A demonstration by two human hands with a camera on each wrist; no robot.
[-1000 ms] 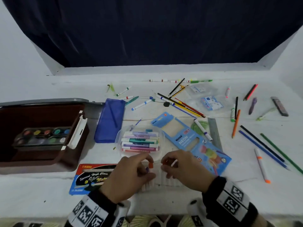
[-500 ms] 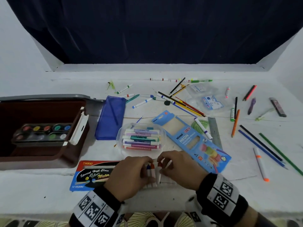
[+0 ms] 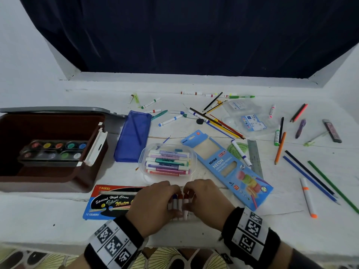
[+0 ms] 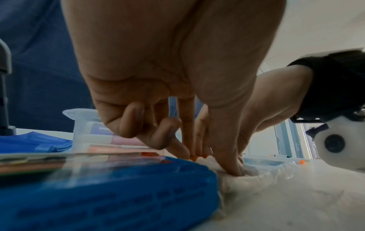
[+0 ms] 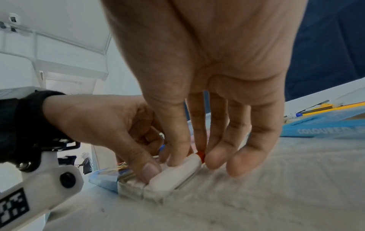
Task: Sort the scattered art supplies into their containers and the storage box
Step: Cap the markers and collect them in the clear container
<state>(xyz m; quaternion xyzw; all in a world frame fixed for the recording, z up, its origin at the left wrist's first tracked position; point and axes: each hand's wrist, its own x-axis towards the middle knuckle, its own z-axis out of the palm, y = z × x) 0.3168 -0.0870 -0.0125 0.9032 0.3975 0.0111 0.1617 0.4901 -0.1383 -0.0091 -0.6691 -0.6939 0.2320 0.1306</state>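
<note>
A big dark blue curtain (image 3: 194, 33) hangs at the back and fills most of the wall. White walls (image 3: 21, 55) stand on both sides of it. A white ledge (image 3: 174, 78) runs along under the curtain. The surface (image 3: 272, 220) is white, flat and a bit scratched. Its near edge is pale. Under that edge a patterned cloth (image 3: 171, 259) with yellow and black shapes shows. The light is soft and even.

Dark navy curtain (image 3: 194, 35) hanging behind, white surface (image 3: 252, 230) (scuffed and marked), white walls (image 3: 23, 55) either side, patterned fabric (image 3: 174, 259) at the near edge.
</note>
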